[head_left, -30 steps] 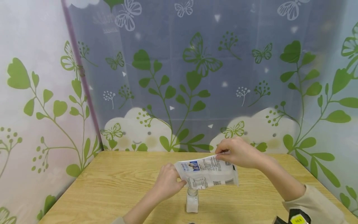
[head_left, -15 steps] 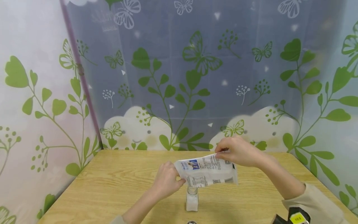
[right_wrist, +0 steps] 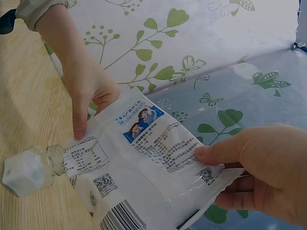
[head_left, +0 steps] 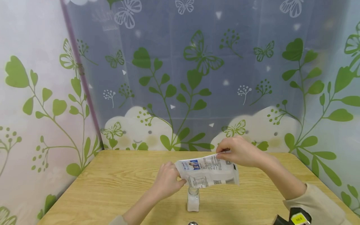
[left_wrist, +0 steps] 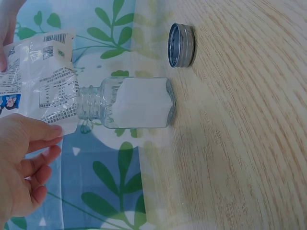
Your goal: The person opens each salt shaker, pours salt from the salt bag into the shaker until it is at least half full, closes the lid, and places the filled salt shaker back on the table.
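Observation:
A white printed plastic bag (head_left: 208, 171) is held tilted over a small glass jar (head_left: 193, 201), its lower left corner right at the jar's mouth. My left hand (head_left: 167, 181) pinches that lower end between thumb and fingers. With thumb and fingertips my right hand (head_left: 239, 151) grips the bag's upper edge. In the left wrist view the upright jar (left_wrist: 136, 103) holds white fine-grained contents up to near its shoulder. The bag's opening is hidden against the jar neck (left_wrist: 88, 103). Seen from the right wrist, the bag (right_wrist: 144, 163) shows a blue picture and a barcode.
A silver screw lid (left_wrist: 181, 45) lies on the wood-grain table (head_left: 118, 187) near the jar, towards the front. A leaf-and-butterfly patterned cloth (head_left: 180, 78) closes off the back and both sides. A black device with a yellow label (head_left: 299, 218) sits by the right sleeve.
Both hands keep their grip, and the bag stays over the jar with hardly any movement. The head view has tilted down slightly, so the lid shows more at the bottom edge.

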`<action>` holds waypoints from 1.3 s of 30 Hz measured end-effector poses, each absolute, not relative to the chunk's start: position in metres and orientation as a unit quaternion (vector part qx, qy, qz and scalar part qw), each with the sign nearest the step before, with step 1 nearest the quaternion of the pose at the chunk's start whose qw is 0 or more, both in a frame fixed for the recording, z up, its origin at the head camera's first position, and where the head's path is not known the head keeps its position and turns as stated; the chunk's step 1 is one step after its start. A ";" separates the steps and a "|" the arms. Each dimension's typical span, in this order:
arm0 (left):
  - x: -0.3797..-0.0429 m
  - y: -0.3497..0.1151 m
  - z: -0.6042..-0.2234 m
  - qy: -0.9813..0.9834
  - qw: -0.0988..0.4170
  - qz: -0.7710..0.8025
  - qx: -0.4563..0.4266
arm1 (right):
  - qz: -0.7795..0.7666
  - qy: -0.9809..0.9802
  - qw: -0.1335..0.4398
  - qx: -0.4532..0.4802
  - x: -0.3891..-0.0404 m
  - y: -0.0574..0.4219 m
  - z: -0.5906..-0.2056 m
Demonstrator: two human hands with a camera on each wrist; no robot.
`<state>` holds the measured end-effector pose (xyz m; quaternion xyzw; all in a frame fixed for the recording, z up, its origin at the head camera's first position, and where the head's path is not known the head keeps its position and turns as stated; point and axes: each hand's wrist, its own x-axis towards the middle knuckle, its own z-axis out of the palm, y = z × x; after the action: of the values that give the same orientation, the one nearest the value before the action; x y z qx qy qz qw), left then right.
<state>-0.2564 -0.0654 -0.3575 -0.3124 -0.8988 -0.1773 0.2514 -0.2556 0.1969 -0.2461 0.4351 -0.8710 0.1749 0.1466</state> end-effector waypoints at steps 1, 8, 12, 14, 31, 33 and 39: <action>-0.257 -0.065 -0.358 -0.899 0.252 -0.177 -0.312 | 0.175 -0.871 0.146 0.435 -0.256 0.197 -0.246; -0.257 -0.065 -0.358 -0.899 0.252 -0.176 -0.311 | 0.174 -0.875 0.142 0.429 -0.254 0.197 -0.245; -0.257 -0.065 -0.358 -0.898 0.253 -0.177 -0.312 | 0.175 -0.875 0.141 0.428 -0.254 0.197 -0.245; -0.257 -0.065 -0.358 -0.897 0.255 -0.179 -0.313 | 0.176 -0.876 0.140 0.427 -0.254 0.197 -0.244; -0.256 -0.063 -0.359 -0.902 0.237 -0.195 -0.303 | 0.177 -0.873 0.148 0.430 -0.255 0.198 -0.247; -0.256 -0.063 -0.359 -0.903 0.233 -0.196 -0.302 | 0.174 -0.873 0.152 0.430 -0.256 0.198 -0.247; -0.257 -0.062 -0.360 -0.904 0.229 -0.199 -0.301 | 0.173 -0.871 0.155 0.433 -0.257 0.198 -0.248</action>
<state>-0.2573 -0.0620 -0.3597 -0.3013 -0.9040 -0.1992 0.2287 -0.2568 0.1978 -0.2485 0.4331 -0.8708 0.1732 0.1555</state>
